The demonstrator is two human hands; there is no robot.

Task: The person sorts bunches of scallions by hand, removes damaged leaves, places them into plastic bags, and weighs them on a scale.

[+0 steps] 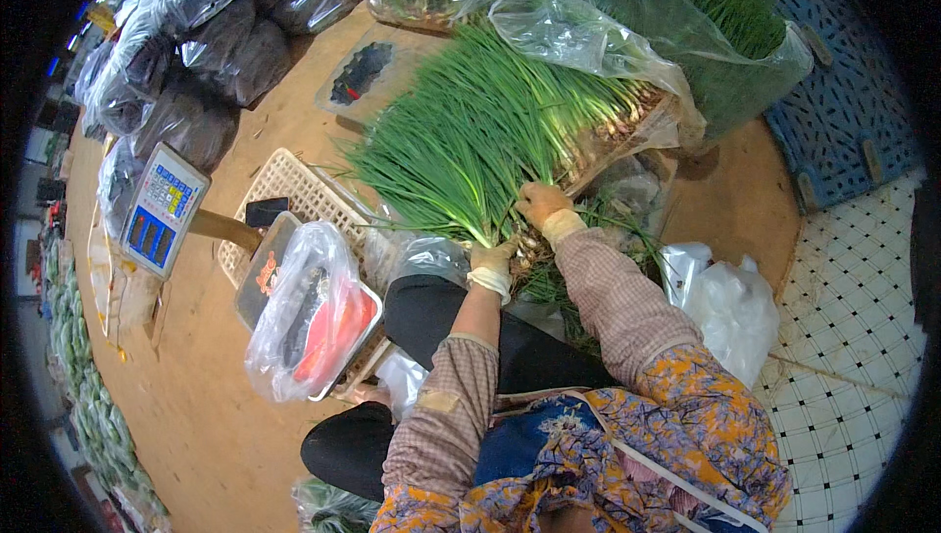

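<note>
A large heap of green onions (456, 143) lies before me, partly inside a clear plastic bag (588, 26), with the roots towards the right. My left hand (494, 257), in a pale glove, is closed around the white root ends of a bunch at the heap's lower edge. Beside it my right hand (545, 204), gloved too, rests with bent fingers against the stems and roots; its fingertips are partly hidden, so its hold cannot be told. Loose green leaves and roots lie under both hands, by my knees.
To the left are a digital scale (165, 210), a plastic basket (272, 165) with a phone (267, 212), and a plastic-covered tray (367, 316) with something red. Filled dark bags (235, 55) stand at the upper left. White plastic bags (735, 312) and a blue slatted panel (845, 92) are at the right.
</note>
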